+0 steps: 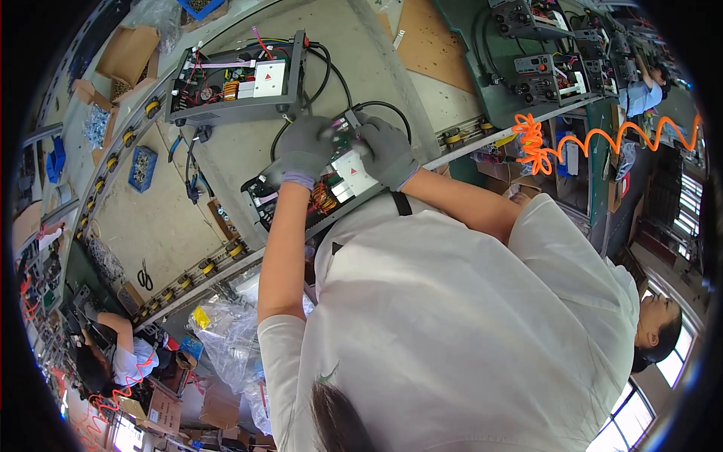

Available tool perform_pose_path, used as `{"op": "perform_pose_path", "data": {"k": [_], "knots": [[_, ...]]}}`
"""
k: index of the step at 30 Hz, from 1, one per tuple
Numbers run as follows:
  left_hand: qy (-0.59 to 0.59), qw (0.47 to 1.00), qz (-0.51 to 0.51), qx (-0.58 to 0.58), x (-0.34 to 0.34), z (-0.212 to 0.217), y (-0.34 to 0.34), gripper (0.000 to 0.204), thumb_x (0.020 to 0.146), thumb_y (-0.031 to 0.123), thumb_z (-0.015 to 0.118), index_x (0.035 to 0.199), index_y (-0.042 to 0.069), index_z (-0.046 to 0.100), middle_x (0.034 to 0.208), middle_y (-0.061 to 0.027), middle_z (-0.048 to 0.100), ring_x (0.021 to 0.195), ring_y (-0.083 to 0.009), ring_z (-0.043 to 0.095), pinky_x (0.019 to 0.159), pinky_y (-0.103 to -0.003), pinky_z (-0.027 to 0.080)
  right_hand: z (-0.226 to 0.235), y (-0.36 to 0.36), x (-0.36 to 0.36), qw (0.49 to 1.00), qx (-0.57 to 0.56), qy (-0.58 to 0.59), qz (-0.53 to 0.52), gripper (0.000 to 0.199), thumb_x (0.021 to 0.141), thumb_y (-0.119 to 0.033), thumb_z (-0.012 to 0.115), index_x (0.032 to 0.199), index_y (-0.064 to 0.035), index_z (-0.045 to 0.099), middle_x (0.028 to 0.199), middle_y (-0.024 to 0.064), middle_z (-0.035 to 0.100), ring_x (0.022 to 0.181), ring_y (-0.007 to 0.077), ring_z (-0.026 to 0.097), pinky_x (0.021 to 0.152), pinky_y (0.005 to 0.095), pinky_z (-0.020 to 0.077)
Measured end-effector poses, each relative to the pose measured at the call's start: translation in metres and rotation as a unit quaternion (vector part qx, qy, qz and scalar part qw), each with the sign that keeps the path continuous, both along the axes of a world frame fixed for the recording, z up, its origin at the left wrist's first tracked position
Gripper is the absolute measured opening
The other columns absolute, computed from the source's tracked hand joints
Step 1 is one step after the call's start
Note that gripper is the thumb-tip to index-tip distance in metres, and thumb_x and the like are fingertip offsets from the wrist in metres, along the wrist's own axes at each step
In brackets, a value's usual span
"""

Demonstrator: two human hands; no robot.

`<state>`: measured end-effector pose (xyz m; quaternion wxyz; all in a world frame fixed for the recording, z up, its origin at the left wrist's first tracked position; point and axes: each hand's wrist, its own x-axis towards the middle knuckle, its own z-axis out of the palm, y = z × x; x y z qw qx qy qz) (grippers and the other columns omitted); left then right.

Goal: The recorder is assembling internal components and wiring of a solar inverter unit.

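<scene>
An opened dark-grey electrical unit [352,175] lies close to my body, with circuit boards, a copper coil and a white plate with a red triangle inside. My left hand [305,145], in a grey glove, bends over its far side with fingers curled; the fingertips are slightly smeared. My right hand [385,151], gloved too, is closed at the unit's far right end, beside a green circuit board [343,137]. What either hand pinches is too small or covered to make out. Black cables loop behind both hands. Farther off to the left sits a similar opened unit [235,79].
A blue bin of small parts [141,168], connector cables [193,173] and black scissors [144,276] lie to the left. More units [546,79] stand on a green surface at far right, near an orange coiled hose [533,143]. Other people work at both sides.
</scene>
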<state>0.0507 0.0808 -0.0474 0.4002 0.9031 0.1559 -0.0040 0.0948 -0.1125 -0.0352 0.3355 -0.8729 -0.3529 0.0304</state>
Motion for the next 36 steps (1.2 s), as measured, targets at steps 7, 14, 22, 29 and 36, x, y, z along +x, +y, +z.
{"op": "perform_pose_path", "data": {"k": [7, 14, 22, 29, 36], "knots": [[-0.095, 0.990, 0.009, 0.108, -0.001, -0.012, -0.012, 0.016, 0.083, 0.020, 0.073, 0.096, 0.012, 0.074, 0.097, -0.0086, 0.070, 0.091, -0.0325, 0.066, 0.080, -0.043, 0.053, 0.001, 0.001, 0.001, 1.000, 0.025, -0.013, 0.009, 0.022, 0.085, -0.020, 0.068, 0.102, -0.0066, 0.064, 0.117, 0.0167, 0.064, 0.093, 0.0364, 0.065, 0.079, 0.0463, 0.0527], [0.021, 0.995, 0.084, -0.052, -0.026, 0.020, -0.010, 0.033, 0.085, 0.018, 0.070, 0.117, 0.015, 0.064, 0.100, -0.0101, 0.069, 0.100, -0.0321, 0.067, 0.085, -0.043, 0.053, 0.057, 0.000, 0.013, 0.998, -0.070, 0.005, 0.007, 0.014, 0.088, -0.022, 0.066, 0.098, -0.0122, 0.069, 0.100, 0.0131, 0.068, 0.085, 0.0342, 0.066, 0.070, 0.0440, 0.0537], [0.163, 0.972, 0.110, 0.131, -0.051, 0.034, 0.019, 0.034, 0.089, 0.021, 0.067, 0.122, 0.018, 0.063, 0.103, -0.0097, 0.069, 0.095, -0.0330, 0.069, 0.080, -0.043, 0.054, 0.070, 0.007, 0.020, 0.964, -0.209, 0.159, -0.026, 0.021, 0.093, -0.025, 0.060, 0.102, -0.0113, 0.072, 0.097, 0.0160, 0.070, 0.091, 0.0363, 0.066, 0.080, 0.0455, 0.0526], [-0.039, 0.998, -0.008, -0.043, -0.036, 0.040, -0.028, 0.031, 0.085, 0.023, 0.073, 0.114, 0.012, 0.068, 0.096, -0.0099, 0.070, 0.088, -0.0317, 0.069, 0.076, -0.043, 0.054, 0.041, 0.010, 0.023, 0.958, -0.075, 0.273, -0.040, 0.021, 0.091, -0.023, 0.064, 0.105, -0.0098, 0.074, 0.098, 0.0144, 0.072, 0.092, 0.0340, 0.067, 0.082, 0.0429, 0.0519], [0.018, 0.987, 0.078, -0.137, -0.032, 0.001, -0.041, 0.030, 0.083, 0.026, 0.076, 0.106, 0.006, 0.071, 0.093, -0.0134, 0.073, 0.081, -0.0287, 0.070, 0.073, -0.037, 0.054, 0.056, 0.018, 0.022, 0.984, -0.099, 0.146, 0.024, 0.022, 0.093, -0.023, 0.064, 0.103, -0.0043, 0.071, 0.098, 0.0172, 0.070, 0.091, 0.0367, 0.066, 0.081, 0.0423, 0.0521]]}}
